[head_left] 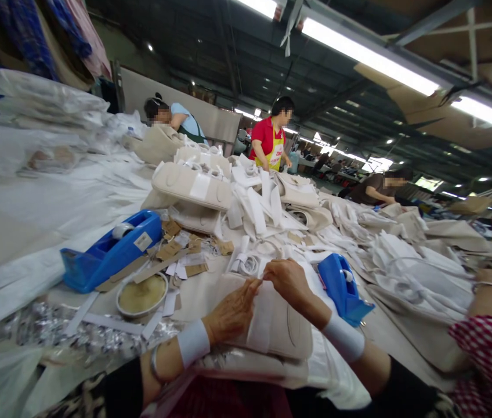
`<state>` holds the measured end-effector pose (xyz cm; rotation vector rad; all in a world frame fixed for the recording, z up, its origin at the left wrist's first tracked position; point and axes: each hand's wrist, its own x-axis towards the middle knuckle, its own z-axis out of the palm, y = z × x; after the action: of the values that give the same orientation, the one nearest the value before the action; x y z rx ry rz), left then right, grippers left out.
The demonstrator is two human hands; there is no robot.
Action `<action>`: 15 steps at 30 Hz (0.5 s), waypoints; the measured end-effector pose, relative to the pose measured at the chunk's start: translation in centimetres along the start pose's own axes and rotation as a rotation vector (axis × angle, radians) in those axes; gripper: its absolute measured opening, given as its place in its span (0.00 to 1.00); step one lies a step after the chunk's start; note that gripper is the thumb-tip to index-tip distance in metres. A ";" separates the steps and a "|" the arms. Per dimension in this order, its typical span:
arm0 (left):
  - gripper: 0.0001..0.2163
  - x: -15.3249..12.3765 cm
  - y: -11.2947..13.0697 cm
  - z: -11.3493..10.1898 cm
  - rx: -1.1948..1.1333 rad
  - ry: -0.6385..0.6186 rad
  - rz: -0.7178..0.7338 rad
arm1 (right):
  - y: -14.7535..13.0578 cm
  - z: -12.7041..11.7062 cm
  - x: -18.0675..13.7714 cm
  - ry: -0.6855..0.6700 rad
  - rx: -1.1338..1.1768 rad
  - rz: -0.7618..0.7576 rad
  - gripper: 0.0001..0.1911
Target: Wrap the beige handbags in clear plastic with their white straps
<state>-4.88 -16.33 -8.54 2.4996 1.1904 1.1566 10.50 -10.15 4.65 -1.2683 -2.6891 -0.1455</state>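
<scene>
A cream handbag (298,331) lies flat before me on the pile, with a white wrapping strip (263,325) running across its front. My left hand (232,310) rests over the bag's left side, its fingertips pressed together at the strip's upper end. Right there, my right hand (288,283) comes in from the other side in a pinch, and the two hands' fingertips meet. Whatever is between them is too small or hidden to make out. A coiled white wrapped handle (248,264) sits just beyond the bag's top edge.
Blue tape dispensers stand left (113,249) and right (344,290). Near the left one are a round tub of yellowish paste (142,295) and brown tags (170,249). More cream bags (194,186) are heaped beyond. A co-worker's checked sleeve (489,354) is close at right; other people work farther back.
</scene>
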 end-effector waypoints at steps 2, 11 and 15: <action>0.34 0.1 0.1 -0.3 -0.061 0.001 -0.019 | 0.7 1.2 0.6 -0.010 0.004 0.011 0.09; 0.30 0.9 1.8 -1.9 0.032 -0.179 -0.099 | 2.1 4.7 1.1 -0.019 0.049 0.044 0.10; 0.25 1.1 2.0 -2.1 0.100 -0.231 -0.066 | 2.1 5.3 1.0 -0.023 0.077 0.060 0.11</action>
<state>-4.69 -17.30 -5.61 2.5586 1.2836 0.7849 10.93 -7.17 -0.29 -1.3340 -2.6446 -0.0201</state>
